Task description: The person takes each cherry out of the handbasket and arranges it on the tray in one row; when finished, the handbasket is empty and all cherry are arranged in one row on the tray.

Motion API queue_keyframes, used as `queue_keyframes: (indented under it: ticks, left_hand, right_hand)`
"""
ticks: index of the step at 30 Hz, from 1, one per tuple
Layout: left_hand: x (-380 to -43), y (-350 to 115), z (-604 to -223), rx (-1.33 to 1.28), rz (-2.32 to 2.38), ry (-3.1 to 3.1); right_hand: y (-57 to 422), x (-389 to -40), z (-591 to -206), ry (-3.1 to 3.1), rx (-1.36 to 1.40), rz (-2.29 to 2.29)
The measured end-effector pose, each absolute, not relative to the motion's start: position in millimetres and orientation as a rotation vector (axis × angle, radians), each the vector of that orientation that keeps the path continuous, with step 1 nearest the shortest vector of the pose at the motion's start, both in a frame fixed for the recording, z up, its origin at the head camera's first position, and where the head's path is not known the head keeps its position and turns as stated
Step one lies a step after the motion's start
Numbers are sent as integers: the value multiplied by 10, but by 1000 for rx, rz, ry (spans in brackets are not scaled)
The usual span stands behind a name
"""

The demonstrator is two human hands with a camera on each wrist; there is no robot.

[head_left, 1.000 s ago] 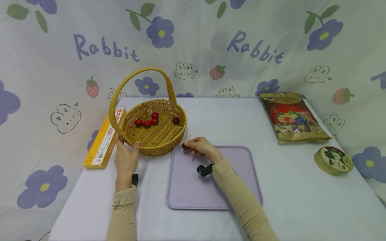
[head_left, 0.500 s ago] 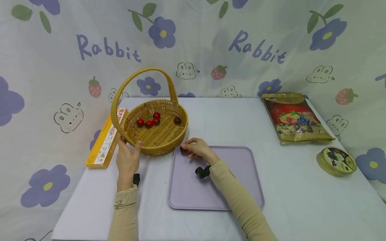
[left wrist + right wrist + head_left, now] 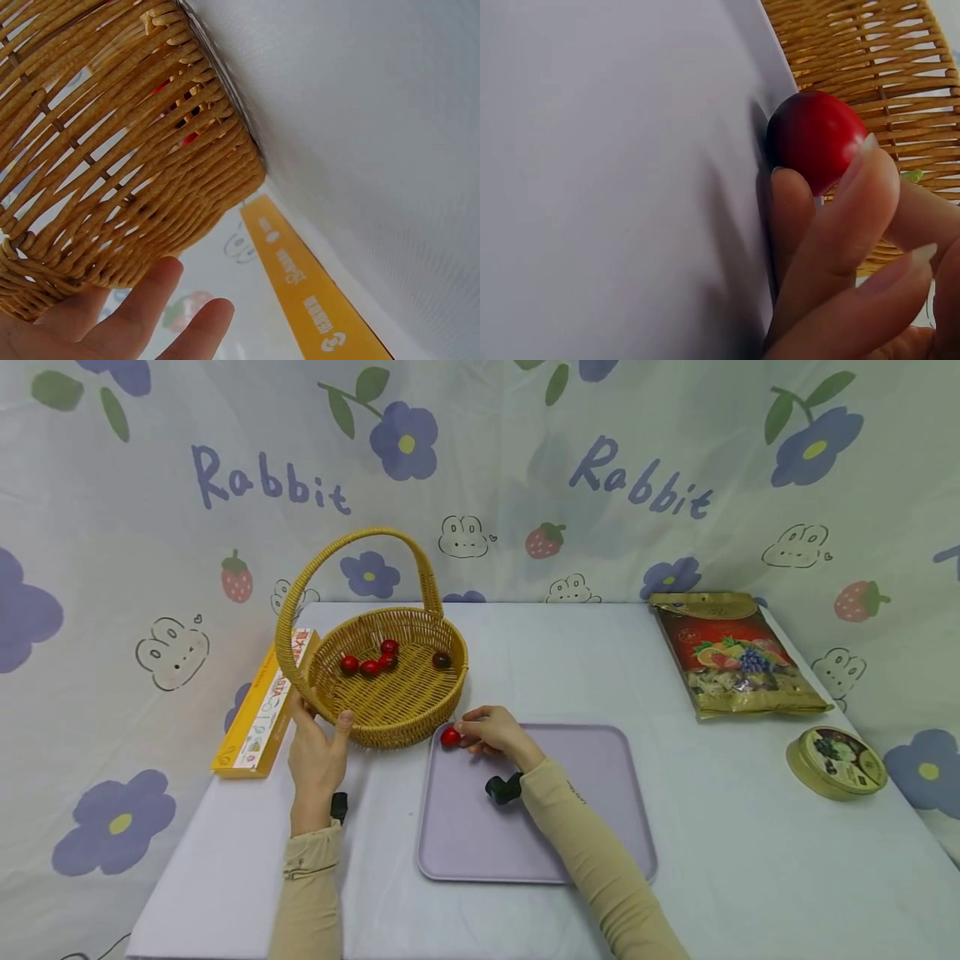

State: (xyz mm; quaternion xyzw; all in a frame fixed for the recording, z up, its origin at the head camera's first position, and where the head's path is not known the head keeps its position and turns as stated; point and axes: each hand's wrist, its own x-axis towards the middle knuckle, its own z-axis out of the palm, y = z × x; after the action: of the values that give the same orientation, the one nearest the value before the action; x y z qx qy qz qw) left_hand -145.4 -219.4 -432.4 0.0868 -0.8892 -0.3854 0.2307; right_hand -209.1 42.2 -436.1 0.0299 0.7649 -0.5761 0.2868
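On the upper left corner of the purple tray (image 3: 495, 852) lies a red cherry (image 3: 450, 737), its thin stem pointing up. My right hand (image 3: 491, 732) pinches this cherry between thumb and fingertips; the right wrist view shows the fingers (image 3: 840, 217) close around one side of it. The round wicker basket (image 3: 401, 727) stands left of the tray, its tall handle arching up. Several cherries (image 3: 369, 667) lie inside, one darker cherry (image 3: 441, 660) apart at the right. My left hand (image 3: 317, 756) rests against the basket's near left outer wall, fingers (image 3: 146, 304) extended along the weave.
A yellow pasta box (image 3: 258, 718) lies left of the basket. At the right are a red and gold fruit-printed bag (image 3: 742, 660) and a round gold tin (image 3: 836, 762). A patterned cloth (image 3: 495, 443) hangs behind the table.
My right hand has lowered slightly with the cherry, which has turned from a dark side to a bright red one at the tray's corner. The left hand stays against the basket.
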Motion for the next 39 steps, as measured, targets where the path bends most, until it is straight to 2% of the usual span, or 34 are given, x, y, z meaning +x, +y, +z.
queue_keyframes:
  ticks: [21, 33, 39]
  left_hand:
    - [-1420, -2230, -4307, 256, -1045, -2452]
    - [-1430, -2250, -4260, 238, -1038, -2444]
    - [-1436, -2209, -4316, 243, -1054, -2470]
  right_hand:
    - [378, -2131, -4399, 2020, 99, -1560]
    - [706, -2434, -3857, 2031, 21, -1546]
    - [708, -2634, -3583, 1962, 29, -1613]
